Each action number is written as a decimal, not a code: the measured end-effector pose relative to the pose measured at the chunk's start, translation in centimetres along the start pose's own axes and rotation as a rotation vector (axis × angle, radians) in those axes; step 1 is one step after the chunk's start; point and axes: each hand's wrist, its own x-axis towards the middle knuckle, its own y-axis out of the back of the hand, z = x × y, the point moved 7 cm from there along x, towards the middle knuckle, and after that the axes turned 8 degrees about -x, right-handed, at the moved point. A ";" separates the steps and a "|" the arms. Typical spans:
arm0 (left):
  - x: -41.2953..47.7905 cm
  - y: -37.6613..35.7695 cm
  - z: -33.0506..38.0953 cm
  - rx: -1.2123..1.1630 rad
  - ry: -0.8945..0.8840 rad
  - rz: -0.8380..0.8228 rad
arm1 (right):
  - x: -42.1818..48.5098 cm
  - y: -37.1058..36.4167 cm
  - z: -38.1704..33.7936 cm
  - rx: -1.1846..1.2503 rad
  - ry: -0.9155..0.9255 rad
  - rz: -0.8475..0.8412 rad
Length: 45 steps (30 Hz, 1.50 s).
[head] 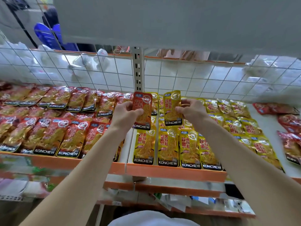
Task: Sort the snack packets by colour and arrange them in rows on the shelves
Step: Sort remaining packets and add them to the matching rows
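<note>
The left grip [128,112] pinches a red packet [143,101] upright; the right grip [193,111] pinches a yellow packet [172,103] alongside, both packets between the grips, above the middle of the shelf [175,172]

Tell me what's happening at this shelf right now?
A person is sorting snack packets. The left hand holds a red KONCHEW packet and the right hand holds a yellow KONCHEW packet, both lifted side by side above the shelf. Rows of red packets already fill the left section and rows of yellow packets lie right of the centre. A looser group of red packets sits at the far right.
</note>
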 end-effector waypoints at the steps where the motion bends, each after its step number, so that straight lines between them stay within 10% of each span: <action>1: 0.4 0.1 0.0 0.003 0.004 -0.006 | 0.3 -0.1 -0.1 -0.026 0.000 0.012; 45: 2.9 3.3 -0.2 0.100 -0.034 -0.067 | 2.8 -3.2 -1.5 -0.609 0.120 0.292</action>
